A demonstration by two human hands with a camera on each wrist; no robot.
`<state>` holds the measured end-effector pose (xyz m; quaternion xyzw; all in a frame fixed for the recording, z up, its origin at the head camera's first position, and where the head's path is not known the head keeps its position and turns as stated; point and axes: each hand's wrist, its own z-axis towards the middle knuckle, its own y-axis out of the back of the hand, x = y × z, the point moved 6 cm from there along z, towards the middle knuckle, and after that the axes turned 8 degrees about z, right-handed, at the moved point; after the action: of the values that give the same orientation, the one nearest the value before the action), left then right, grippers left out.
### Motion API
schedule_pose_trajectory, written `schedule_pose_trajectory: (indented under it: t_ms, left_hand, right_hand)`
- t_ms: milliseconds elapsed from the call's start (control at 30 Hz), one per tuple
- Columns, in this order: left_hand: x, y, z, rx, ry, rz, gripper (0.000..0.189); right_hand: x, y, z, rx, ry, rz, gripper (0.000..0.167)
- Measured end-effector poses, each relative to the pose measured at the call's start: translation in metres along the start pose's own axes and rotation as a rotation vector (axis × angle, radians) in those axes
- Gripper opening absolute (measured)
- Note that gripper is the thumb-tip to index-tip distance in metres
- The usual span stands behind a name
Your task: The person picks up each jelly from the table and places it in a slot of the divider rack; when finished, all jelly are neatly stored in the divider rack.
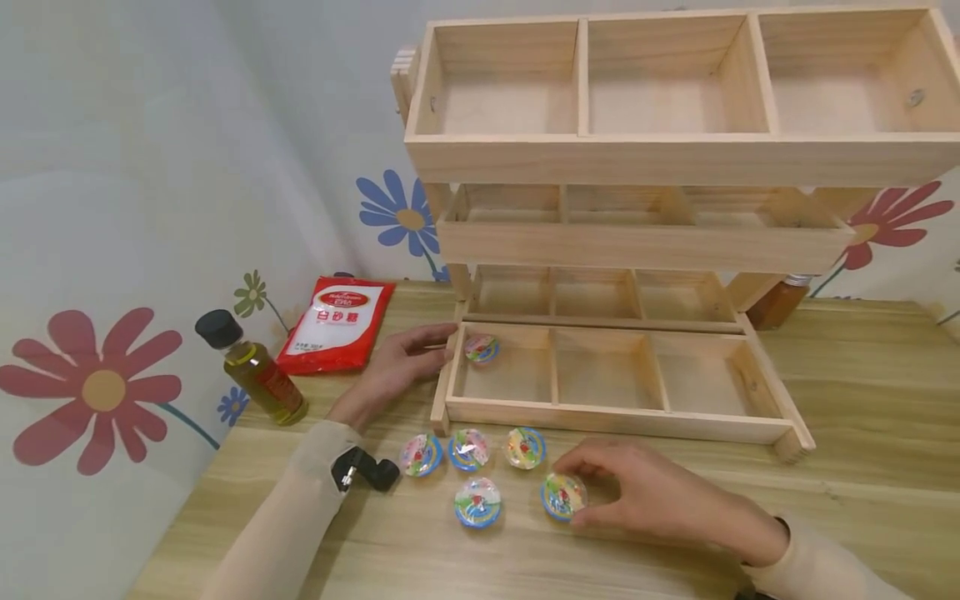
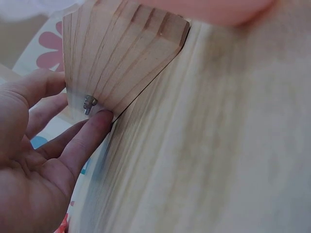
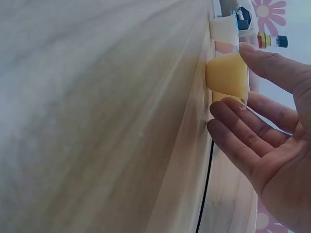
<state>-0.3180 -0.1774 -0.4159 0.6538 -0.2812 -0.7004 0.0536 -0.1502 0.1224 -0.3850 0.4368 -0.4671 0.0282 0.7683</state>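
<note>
The pale wooden rack's front bottom-left compartment holds one round lidded cup. On the wood-grained table, the right hand pinches a tapered yellow plastic cup with a blue-edged printed lid; the left hand, fingers extended, touches the rack.

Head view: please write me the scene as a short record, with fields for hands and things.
left hand: touches the rack, left side
right hand: holds one cup
other cups: four on the table, one in the rack's lowest front-left compartment
bottle: left of the left hand
bag: beside the bottle
jar: behind the rack's right end
</note>
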Motion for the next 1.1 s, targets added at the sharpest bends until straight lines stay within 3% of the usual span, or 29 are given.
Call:
schedule_pose_trajectory:
  t_ms: [600, 833, 1100]
  left_hand:
    - [0.001, 0.001, -0.003, -0.011, -0.002, -0.002, 0.049]
    - [-0.002, 0.001, -0.003, -0.013, 0.002, -0.001, 0.050]
    - [-0.002, 0.000, -0.002, -0.003, 0.011, -0.017, 0.049]
  right_hand:
    - [0.000, -0.005, 0.006, -0.037, -0.028, -0.018, 0.040]
    - [0.010, 0.008, 0.011, -0.081, 0.052, -0.006, 0.040]
    - [0.018, 0.025, 0.026, -0.128, 0.075, 0.034, 0.043]
